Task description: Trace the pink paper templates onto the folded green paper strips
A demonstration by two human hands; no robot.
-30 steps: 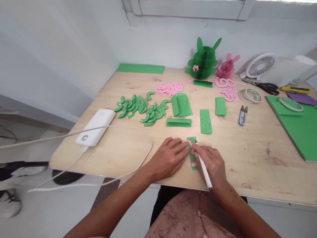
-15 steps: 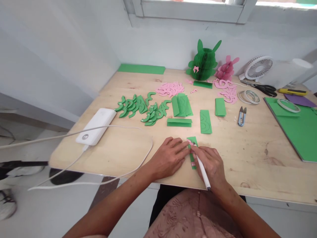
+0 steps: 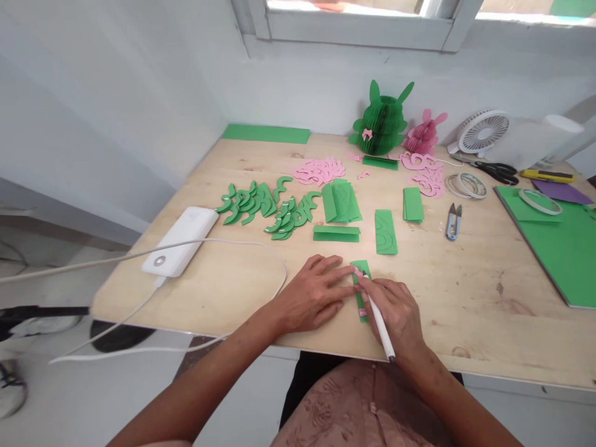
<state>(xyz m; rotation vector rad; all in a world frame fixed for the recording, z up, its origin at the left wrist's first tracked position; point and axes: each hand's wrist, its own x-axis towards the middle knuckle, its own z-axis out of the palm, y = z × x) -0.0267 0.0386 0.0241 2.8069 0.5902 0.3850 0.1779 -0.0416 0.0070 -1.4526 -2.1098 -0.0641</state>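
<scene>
Near the front edge of the table lies a narrow green paper strip (image 3: 360, 265), partly covered by my hands. On it sits a pink paper cutout (image 3: 357, 272), mostly hidden by fingers. My left hand (image 3: 319, 295) rests flat with fingers spread, its index and middle fingertips touching the cutout and strip. In my right hand (image 3: 395, 313) is a white pen (image 3: 382, 326), its dark tip against the cutout's edge on the strip. Just beyond lies a green paper piece (image 3: 386, 231) with a drawn curvy outline.
Green cutouts (image 3: 284, 218), pink cutouts (image 3: 319, 171) and folded green papers (image 3: 342, 200) lie ahead. Thread snips (image 3: 453, 221), tape rolls (image 3: 467, 185) and scissors (image 3: 498, 171) are rightward. A power bank (image 3: 181, 242) with a white cable (image 3: 242, 240) is at left.
The view has shifted slightly. My left index and middle fingers are a little farther apart on the strip. The pen stays at the pink cutout with only a small shift.
</scene>
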